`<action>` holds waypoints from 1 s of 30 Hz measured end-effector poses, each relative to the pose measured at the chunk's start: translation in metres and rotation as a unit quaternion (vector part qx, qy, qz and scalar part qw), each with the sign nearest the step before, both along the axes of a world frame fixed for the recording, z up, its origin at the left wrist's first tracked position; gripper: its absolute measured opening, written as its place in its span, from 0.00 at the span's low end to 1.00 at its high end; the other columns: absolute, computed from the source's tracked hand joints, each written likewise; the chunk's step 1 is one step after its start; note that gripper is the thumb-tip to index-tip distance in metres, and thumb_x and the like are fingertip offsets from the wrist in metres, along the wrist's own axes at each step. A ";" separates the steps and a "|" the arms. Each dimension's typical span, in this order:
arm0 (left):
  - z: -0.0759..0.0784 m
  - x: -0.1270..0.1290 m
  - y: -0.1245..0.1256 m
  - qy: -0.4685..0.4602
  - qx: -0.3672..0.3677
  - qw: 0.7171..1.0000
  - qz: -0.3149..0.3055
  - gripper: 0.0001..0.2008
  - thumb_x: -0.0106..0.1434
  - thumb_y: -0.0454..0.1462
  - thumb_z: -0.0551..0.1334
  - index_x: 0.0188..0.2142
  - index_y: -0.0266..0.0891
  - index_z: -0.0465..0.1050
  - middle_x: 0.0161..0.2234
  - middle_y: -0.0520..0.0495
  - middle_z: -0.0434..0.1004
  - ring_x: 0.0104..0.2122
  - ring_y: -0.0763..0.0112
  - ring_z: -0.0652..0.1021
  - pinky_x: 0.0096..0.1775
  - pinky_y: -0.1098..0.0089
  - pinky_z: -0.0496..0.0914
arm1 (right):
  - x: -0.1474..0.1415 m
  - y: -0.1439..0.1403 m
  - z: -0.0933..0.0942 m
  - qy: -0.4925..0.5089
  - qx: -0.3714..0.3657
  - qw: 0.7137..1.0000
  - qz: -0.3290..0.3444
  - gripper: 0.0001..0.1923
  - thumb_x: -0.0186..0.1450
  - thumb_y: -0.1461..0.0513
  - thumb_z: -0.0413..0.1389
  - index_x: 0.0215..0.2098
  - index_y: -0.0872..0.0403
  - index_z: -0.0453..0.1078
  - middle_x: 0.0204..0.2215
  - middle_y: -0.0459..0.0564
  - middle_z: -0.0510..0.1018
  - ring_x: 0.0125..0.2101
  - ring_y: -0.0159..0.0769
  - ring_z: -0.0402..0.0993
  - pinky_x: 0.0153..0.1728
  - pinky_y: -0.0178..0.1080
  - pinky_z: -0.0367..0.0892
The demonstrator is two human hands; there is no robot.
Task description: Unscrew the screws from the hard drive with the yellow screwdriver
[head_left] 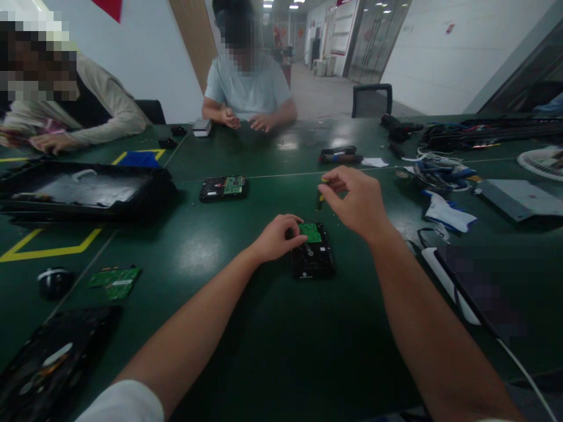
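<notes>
A black hard drive (pixel 314 264) with a green circuit board (pixel 311 232) on its upper face lies flat on the dark green table. My left hand (pixel 279 237) grips its left side, thumb and fingers curled over the edge. Above and just beyond the drive's far right corner, my right hand (pixel 352 196) pinches a small screwdriver (pixel 320 199) with a black and yellow handle, held roughly upright. The screwdriver's tip is too small to make out. A second hard drive (pixel 223 187) with its board showing rests farther back to the left.
On the left are a large black tray-like casing (pixel 88 184), a loose circuit board (pixel 115 281) and a bigger black part (pixel 61 351). To the right lie a glove (pixel 448 211), a metal box (pixel 521 196) and a screen device (pixel 484 293). Two people sit across the table.
</notes>
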State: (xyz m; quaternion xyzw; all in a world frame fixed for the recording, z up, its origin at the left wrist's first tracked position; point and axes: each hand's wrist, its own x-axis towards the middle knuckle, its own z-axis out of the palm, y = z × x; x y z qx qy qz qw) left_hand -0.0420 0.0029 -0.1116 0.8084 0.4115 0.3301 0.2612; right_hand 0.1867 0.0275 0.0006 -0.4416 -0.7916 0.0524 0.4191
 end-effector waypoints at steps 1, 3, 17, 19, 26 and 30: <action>0.000 0.000 0.000 -0.002 0.002 1.000 0.000 0.10 0.68 0.41 0.70 0.33 0.42 0.73 0.56 0.42 0.80 0.55 0.56 0.77 0.57 0.51 0.71 | 0.000 0.000 0.000 -0.001 0.002 1.000 0.000 0.06 0.68 0.60 0.62 0.43 0.50 0.75 0.39 0.52 0.83 0.39 0.44 0.80 0.45 0.49 0.74; -0.001 0.000 0.000 -0.003 0.003 1.000 0.000 0.10 0.68 0.41 0.70 0.33 0.42 0.73 0.56 0.42 0.80 0.55 0.55 0.77 0.57 0.51 0.71 | 0.000 -0.001 0.000 0.004 -0.001 1.000 -0.002 0.06 0.67 0.61 0.63 0.43 0.51 0.74 0.41 0.53 0.83 0.39 0.45 0.81 0.45 0.49 0.74; 0.000 -0.001 0.000 0.001 -0.008 1.000 0.002 0.10 0.68 0.42 0.70 0.33 0.43 0.73 0.57 0.43 0.79 0.56 0.55 0.77 0.58 0.50 0.71 | 0.003 0.001 -0.001 -0.001 -0.003 1.000 -0.008 0.09 0.65 0.60 0.65 0.43 0.49 0.74 0.42 0.53 0.83 0.41 0.47 0.79 0.44 0.50 0.74; 0.000 -0.001 0.000 -0.002 -0.006 1.000 0.001 0.10 0.68 0.42 0.70 0.34 0.43 0.73 0.56 0.43 0.79 0.56 0.55 0.77 0.58 0.50 0.71 | 0.002 0.001 0.000 0.009 -0.012 1.000 -0.014 0.09 0.65 0.59 0.65 0.42 0.50 0.73 0.41 0.52 0.83 0.39 0.46 0.79 0.43 0.49 0.74; 0.000 0.000 0.000 -0.002 -0.001 1.000 0.001 0.10 0.68 0.41 0.70 0.33 0.43 0.73 0.56 0.43 0.80 0.56 0.55 0.78 0.58 0.51 0.71 | 0.000 0.001 -0.002 -0.005 0.001 1.000 0.015 0.07 0.67 0.61 0.63 0.45 0.50 0.75 0.44 0.53 0.84 0.42 0.46 0.81 0.48 0.50 0.74; 0.001 0.001 0.000 -0.002 -0.007 1.000 0.002 0.10 0.67 0.41 0.70 0.33 0.43 0.73 0.55 0.43 0.80 0.56 0.55 0.77 0.58 0.50 0.71 | 0.000 0.003 -0.004 0.027 -0.019 0.999 -0.006 0.10 0.65 0.58 0.66 0.42 0.50 0.74 0.41 0.52 0.84 0.39 0.45 0.81 0.44 0.49 0.75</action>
